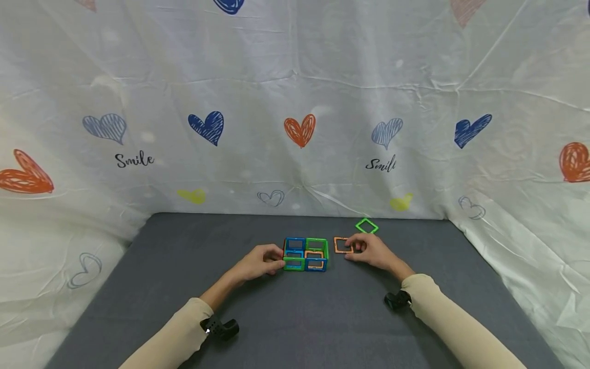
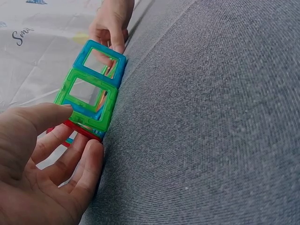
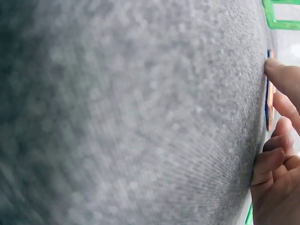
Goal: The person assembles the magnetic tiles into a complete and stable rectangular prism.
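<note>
A block built of square magnetic tiles (image 1: 316,245), framed in blue, green, orange and red, stands on the grey cloth between both hands. My left hand (image 1: 261,261) grips its left end. In the left wrist view its thumb lies along a green tile (image 2: 89,100), and its fingers rest against a red tile (image 2: 80,129) on the end face. Just right of the block, my right hand (image 1: 375,251) pinches the right side of an orange square tile (image 1: 340,238). From the right wrist this tile (image 3: 270,112) appears edge-on, low over the cloth, with a blue edge along it.
A green square tile (image 1: 366,225) lies behind the right hand, near the table's (image 1: 221,328) back edge. Beyond that edge hangs a white cloth (image 1: 341,138) printed with hearts. Black cameras (image 1: 220,328) are worn on both wrists.
</note>
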The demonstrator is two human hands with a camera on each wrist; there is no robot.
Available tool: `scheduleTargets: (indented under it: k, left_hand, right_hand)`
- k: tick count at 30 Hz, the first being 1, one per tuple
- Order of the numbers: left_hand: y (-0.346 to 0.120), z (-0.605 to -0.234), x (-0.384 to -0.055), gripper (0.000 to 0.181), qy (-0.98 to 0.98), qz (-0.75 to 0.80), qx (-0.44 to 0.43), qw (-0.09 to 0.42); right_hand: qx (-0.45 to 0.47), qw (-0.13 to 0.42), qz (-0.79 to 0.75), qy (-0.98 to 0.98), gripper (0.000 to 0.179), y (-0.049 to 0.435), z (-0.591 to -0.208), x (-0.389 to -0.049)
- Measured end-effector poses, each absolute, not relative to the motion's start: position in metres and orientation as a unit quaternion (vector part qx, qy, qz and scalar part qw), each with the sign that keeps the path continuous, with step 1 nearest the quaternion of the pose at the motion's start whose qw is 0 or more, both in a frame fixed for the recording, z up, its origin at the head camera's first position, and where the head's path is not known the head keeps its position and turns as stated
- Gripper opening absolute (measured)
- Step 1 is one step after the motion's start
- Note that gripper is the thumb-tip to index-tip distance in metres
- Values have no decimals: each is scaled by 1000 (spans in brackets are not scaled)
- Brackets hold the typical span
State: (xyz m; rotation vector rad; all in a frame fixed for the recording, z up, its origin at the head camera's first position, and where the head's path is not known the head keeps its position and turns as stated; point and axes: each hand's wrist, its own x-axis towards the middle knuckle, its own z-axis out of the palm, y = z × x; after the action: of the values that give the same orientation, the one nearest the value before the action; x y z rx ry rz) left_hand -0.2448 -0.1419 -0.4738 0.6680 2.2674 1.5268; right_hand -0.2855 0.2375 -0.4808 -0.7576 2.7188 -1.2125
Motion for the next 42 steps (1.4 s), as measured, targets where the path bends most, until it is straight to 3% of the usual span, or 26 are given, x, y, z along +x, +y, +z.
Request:
scheduleTargets:
  k: [11,42]
  left_hand:
    - [-143,-473,-244,25,792,539,236,164]
    - [-144,-474,-246,26,789,545,222,176]
  right_hand:
    - [-269,16,-388,881,4,234,-481,-282]
    - [-246,-3,-432,868,7,251,-464,-253]
